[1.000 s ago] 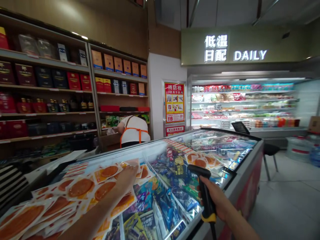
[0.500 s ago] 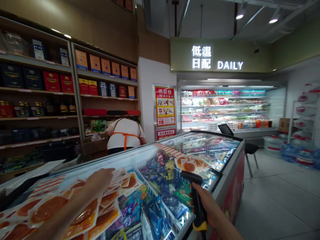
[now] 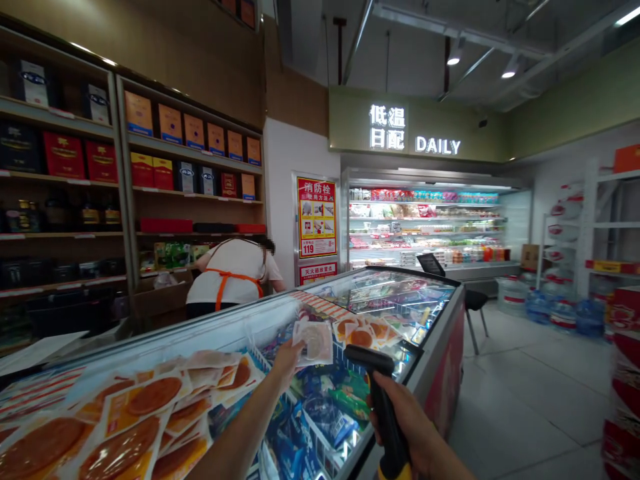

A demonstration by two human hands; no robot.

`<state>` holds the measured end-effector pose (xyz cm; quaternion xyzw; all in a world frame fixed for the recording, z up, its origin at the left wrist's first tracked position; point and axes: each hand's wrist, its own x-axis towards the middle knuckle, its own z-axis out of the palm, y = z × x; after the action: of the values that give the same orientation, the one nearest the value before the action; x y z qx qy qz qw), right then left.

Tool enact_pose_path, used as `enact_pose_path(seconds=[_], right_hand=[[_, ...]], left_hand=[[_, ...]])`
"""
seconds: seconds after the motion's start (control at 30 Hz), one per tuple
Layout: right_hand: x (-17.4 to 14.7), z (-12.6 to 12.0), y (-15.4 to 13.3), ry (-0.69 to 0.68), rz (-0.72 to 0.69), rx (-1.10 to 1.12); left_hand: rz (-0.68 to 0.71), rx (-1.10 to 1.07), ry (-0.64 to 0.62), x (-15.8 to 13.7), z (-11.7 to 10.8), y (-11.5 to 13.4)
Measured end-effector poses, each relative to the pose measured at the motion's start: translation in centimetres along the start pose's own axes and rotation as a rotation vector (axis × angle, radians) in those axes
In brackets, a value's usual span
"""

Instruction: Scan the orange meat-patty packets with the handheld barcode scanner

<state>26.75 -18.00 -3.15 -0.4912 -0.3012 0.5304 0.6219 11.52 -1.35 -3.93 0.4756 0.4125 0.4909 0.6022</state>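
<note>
My left hand (image 3: pixel 289 360) is closed on the edge of a small whitish sealed packet (image 3: pixel 316 343) with a round flat shape inside. It holds the packet over the freezer's middle section. Wrapped around a black handheld barcode scanner (image 3: pixel 387 407) with yellow trim is my right hand (image 3: pixel 407 417); the scanner's head is close to the packet but apart from it. Below and left of my left arm, many flat packets with round orange-brown contents (image 3: pixel 155 397) lie piled on the freezer. Blue and green bagged goods (image 3: pixel 325 407) sit in the wire baskets beneath the packet.
The long chest freezer (image 3: pixel 440 333) runs ahead, its glass lid partly covered by more packets (image 3: pixel 363 333). Beyond its left side a person in an orange-tied apron (image 3: pixel 230 273) bends by shelves of boxes (image 3: pixel 195 133). A black chair (image 3: pixel 473 300) and water jugs (image 3: pixel 560 310) stand right.
My left hand has moved right from the packet pile, bringing one packet up near the scanner. The view has turned rightward. My right hand still grips the scanner.
</note>
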Motion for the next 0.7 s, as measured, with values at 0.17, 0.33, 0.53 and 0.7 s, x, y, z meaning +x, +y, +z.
enact_pose_path(seconds=[0.17,0.33,0.53,0.7], right_hand=[[0.2,0.4,0.0,0.0,0.072,0.11],[0.8,0.6,0.3,0.015,0.141,0.211],[0.9,0.4,0.5,0.075,0.148,0.172],[1.3,0.1,0.5,0.088,0.153,0.153]], left_hand=[[-0.026,-0.26,0.045,1.8,2.4,-1.5],[-0.072,-0.403,0.071,2.5,5.4,-4.2],[-0.064,-0.425,0.085,2.8,6.9,-5.4],[-0.005,-0.281,0.109,3.1,7.0,-5.4]])
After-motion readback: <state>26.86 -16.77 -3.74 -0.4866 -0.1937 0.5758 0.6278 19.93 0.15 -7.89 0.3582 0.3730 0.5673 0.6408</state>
